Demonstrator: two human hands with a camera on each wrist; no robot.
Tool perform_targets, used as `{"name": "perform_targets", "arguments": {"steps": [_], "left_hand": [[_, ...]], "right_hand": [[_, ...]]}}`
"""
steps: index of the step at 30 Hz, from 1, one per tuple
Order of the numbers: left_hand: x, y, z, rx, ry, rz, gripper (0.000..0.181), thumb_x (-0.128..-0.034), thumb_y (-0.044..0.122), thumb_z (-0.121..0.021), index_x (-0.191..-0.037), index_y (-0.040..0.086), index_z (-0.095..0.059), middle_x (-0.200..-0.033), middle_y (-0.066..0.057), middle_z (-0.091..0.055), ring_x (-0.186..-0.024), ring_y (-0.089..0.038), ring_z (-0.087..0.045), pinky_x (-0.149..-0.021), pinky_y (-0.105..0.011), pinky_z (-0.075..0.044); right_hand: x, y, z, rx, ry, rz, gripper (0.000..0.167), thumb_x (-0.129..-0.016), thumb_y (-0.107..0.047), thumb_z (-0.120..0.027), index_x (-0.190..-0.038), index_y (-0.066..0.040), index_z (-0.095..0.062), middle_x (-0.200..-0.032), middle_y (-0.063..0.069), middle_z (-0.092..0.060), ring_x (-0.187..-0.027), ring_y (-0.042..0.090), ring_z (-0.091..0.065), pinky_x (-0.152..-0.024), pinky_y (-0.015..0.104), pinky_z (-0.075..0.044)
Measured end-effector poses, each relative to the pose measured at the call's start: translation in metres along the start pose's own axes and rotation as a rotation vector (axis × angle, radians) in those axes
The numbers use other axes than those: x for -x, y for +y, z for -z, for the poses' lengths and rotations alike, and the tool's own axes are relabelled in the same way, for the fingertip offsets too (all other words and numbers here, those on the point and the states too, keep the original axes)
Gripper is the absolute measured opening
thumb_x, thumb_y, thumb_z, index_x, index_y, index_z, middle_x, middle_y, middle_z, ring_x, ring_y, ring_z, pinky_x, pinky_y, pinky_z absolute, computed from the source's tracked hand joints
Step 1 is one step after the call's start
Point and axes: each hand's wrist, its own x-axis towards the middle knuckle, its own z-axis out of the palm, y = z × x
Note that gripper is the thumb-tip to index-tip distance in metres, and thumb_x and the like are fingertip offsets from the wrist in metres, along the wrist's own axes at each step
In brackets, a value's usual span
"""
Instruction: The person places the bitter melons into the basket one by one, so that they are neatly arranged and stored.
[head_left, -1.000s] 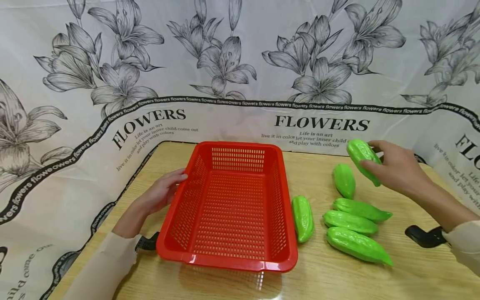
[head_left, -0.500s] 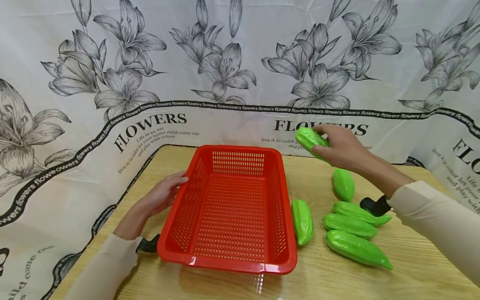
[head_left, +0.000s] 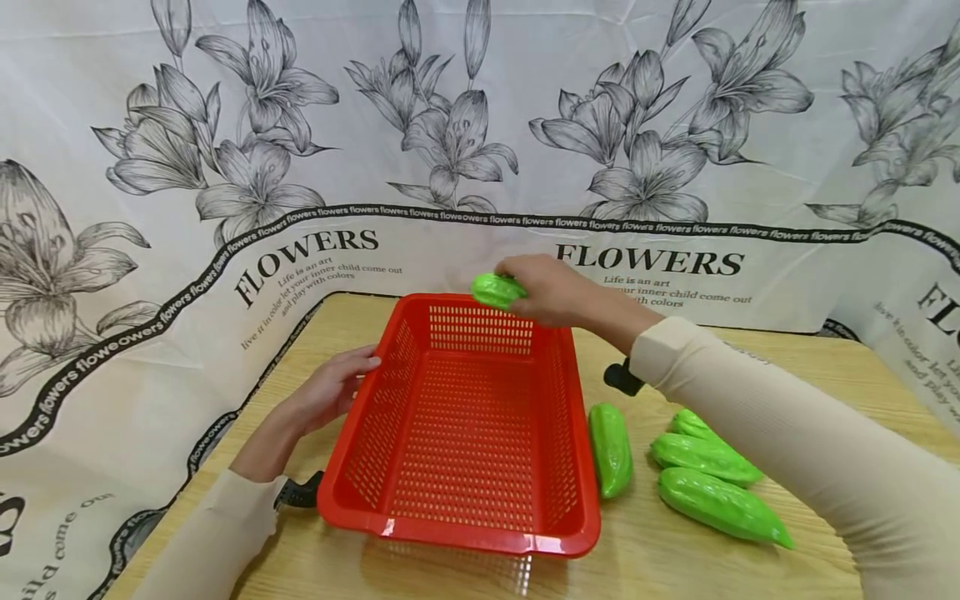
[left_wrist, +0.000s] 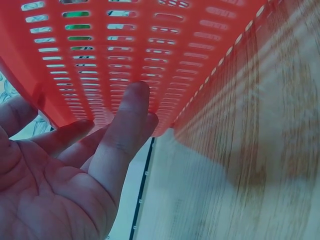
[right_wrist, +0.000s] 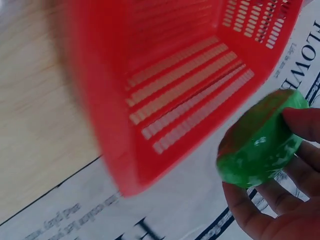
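Observation:
In the head view my right hand (head_left: 551, 290) holds a glossy green gourd (head_left: 498, 291), ridged along its length, above the back rim of the red plastic basket (head_left: 459, 542). The right wrist view shows the thumb and fingers around the green gourd (right_wrist: 262, 140), beside the basket wall (right_wrist: 150, 175). My left hand (head_left: 330, 387) lies at the basket's left side, fingertips against the rim. Up close in the left wrist view, the left hand's fingers (left_wrist: 120, 140) stretch loosely along the outer perforated wall (left_wrist: 115, 50). No gourd shows inside the basket.
One green gourd (head_left: 611, 450) lies close to the basket's right side. Several more, such as the front gourd (head_left: 723, 506), lie in a row farther right, partly covered by my right sleeve (head_left: 780, 417). A flower-printed cloth (head_left: 450, 250) hangs behind the wooden table (head_left: 660, 558).
My right hand has carried the gourd left from the table's right side to above the basket's back rim. The left hand and the basket have stayed in place.

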Motion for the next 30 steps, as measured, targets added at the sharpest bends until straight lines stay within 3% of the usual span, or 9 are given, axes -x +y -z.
{"name": "perform_targets", "arguments": {"steps": [5,12,23,30], "left_hand": [[-0.002,0.001,0.001,0.003,-0.016,-0.005,0.051,-0.1108,0.020,-0.038,-0.154,-0.005,-0.030,-0.121,-0.016,-0.063,-0.096,-0.020,-0.072,-0.075,-0.040,-0.063],[-0.001,0.000,0.002,0.015,-0.023,-0.003,0.051,-0.1104,0.020,-0.040,-0.154,-0.006,-0.031,-0.123,-0.016,-0.063,-0.098,-0.021,-0.072,-0.077,-0.040,-0.063],[0.000,0.000,0.004,0.017,-0.020,-0.011,0.052,-0.1107,0.020,-0.039,-0.155,-0.006,-0.029,-0.123,-0.016,-0.063,-0.098,-0.021,-0.072,-0.076,-0.040,-0.063],[-0.001,-0.002,0.004,0.015,-0.018,-0.010,0.053,-0.1102,0.020,-0.041,-0.154,-0.007,-0.030,-0.123,-0.015,-0.064,-0.098,-0.021,-0.072,-0.075,-0.040,-0.063]], "right_hand": [[-0.022,-0.020,-0.016,-0.004,-0.100,-0.013,0.041,-0.084,-0.002,-0.071,-0.124,-0.005,-0.063,-0.109,0.008,-0.067,-0.099,0.026,-0.061,-0.091,0.039,-0.051],[-0.038,-0.027,-0.038,-0.002,-0.186,-0.026,0.037,-0.080,0.003,-0.067,-0.116,-0.006,-0.064,-0.104,0.006,-0.067,-0.091,0.023,-0.061,-0.080,0.033,-0.053],[-0.047,-0.014,-0.064,0.052,-0.240,-0.104,0.023,-0.088,0.002,-0.065,-0.109,-0.008,-0.064,-0.096,0.005,-0.062,-0.084,0.023,-0.053,-0.073,0.032,-0.047],[-0.047,-0.016,-0.076,0.061,-0.302,-0.125,0.022,-0.094,-0.003,-0.066,-0.115,-0.008,-0.061,-0.097,0.006,-0.060,-0.086,0.022,-0.054,-0.077,0.032,-0.047]]}}
